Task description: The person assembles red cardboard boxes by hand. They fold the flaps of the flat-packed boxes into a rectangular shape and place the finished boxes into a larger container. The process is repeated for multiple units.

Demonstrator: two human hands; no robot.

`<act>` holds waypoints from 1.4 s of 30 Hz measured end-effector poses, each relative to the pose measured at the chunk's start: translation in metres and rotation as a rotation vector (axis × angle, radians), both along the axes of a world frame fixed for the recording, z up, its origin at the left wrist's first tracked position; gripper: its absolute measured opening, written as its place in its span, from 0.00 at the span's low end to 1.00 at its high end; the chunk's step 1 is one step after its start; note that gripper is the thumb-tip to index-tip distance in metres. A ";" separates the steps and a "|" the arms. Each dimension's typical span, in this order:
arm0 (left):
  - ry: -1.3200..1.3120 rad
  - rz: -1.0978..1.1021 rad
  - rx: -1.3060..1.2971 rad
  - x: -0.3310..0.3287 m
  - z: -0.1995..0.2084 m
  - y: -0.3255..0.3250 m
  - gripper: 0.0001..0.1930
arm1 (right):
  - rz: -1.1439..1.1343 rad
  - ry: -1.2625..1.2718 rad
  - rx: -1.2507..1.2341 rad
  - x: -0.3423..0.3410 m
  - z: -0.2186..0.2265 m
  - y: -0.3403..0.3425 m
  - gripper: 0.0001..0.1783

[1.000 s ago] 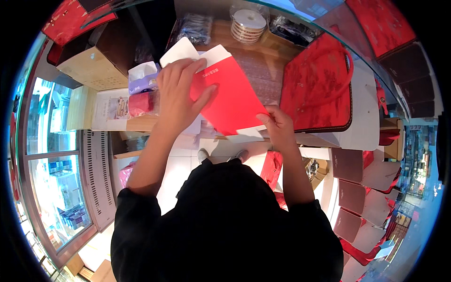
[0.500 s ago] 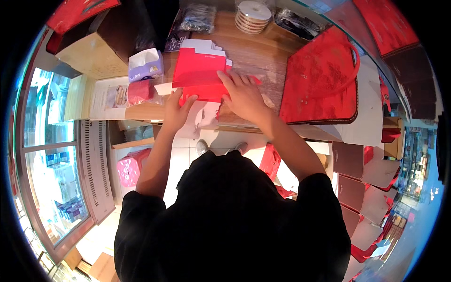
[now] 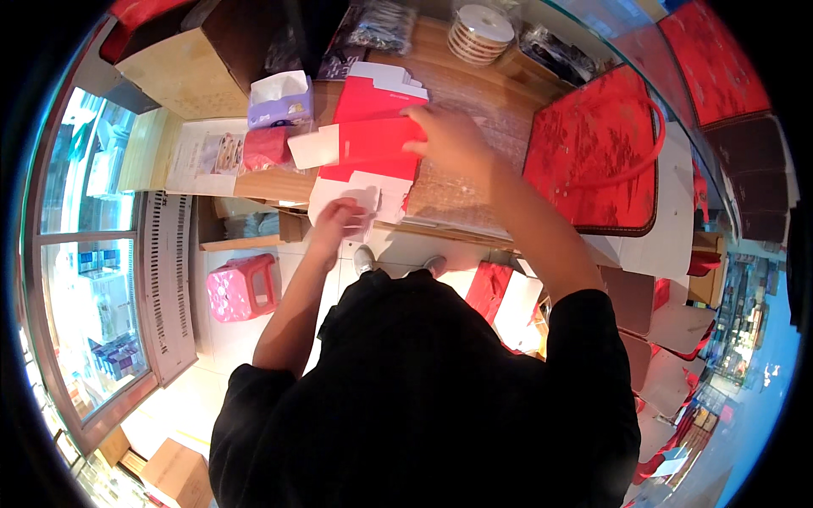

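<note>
a piece of red card (image 3: 381, 142) with white flaps lies on the desk (image 3: 457, 182), near the person's edge of it, between a purple tissue box (image 3: 279, 102) and a red case with a handle (image 3: 593, 152). one white side flap (image 3: 313, 148) sticks out to the left; broader white lower flaps (image 3: 383, 190) reach toward the person. more red card with white tabs shows just beyond, and whether it is the same piece i cannot tell.

the right hand (image 3: 453, 142) comes in at the card's right end, thumb and forefinger apart with the red edge between them; whether they pinch it i cannot tell. the left hand (image 3: 337, 227) is at the lower flaps, its fingers loosely bent and blurred, so touch or grip cannot be told.

to handle this well, i would steady the red panel with one hand and work each flap along its crease with the other, pressing evenly from the middle outward. thin card like this probably buckles if pushed from one corner, so light fingers seem best.

farther out, a red packet (image 3: 267, 148) sits beside the tissue box, ribbon reels (image 3: 481, 35) stand toward the back, and a pink stool (image 3: 241, 292) is on the floor.
</note>
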State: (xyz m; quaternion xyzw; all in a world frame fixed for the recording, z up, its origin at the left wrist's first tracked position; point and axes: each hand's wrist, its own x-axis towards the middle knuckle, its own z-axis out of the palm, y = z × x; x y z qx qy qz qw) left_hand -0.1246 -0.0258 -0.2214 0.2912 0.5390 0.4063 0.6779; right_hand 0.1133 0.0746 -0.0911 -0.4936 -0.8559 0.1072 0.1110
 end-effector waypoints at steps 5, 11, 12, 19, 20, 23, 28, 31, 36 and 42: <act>-0.161 0.002 0.095 0.042 0.035 0.008 0.29 | -0.149 0.142 -0.046 0.016 0.038 -0.012 0.20; -0.237 0.105 0.525 0.069 0.104 0.023 0.37 | -0.357 0.688 -0.463 0.033 0.056 -0.067 0.22; -0.217 0.112 0.574 0.071 0.105 0.025 0.38 | -0.359 0.821 -0.519 0.034 0.054 -0.075 0.23; -0.026 -0.126 0.772 0.083 0.132 0.030 0.48 | -0.395 1.039 -0.421 0.036 0.031 -0.115 0.37; 0.020 -0.172 0.781 0.087 0.135 0.028 0.50 | -0.414 1.039 -0.403 0.032 0.032 -0.119 0.38; -0.051 -0.210 0.758 0.096 0.147 0.032 0.51 | -0.420 1.034 -0.347 0.029 0.037 -0.125 0.40; -0.148 -0.173 0.696 0.092 0.141 0.040 0.44 | -0.361 1.062 -0.462 0.042 0.050 -0.140 0.41; -0.128 -0.193 0.749 0.094 0.144 0.042 0.42 | -0.306 1.403 -0.412 0.054 0.053 -0.137 0.40; -0.088 -0.292 0.799 0.100 0.148 0.036 0.43 | -0.329 1.070 -0.200 0.034 0.047 -0.132 0.38; -0.063 -0.306 0.763 0.098 0.146 0.027 0.42 | -0.297 1.001 -0.045 0.028 0.039 -0.140 0.36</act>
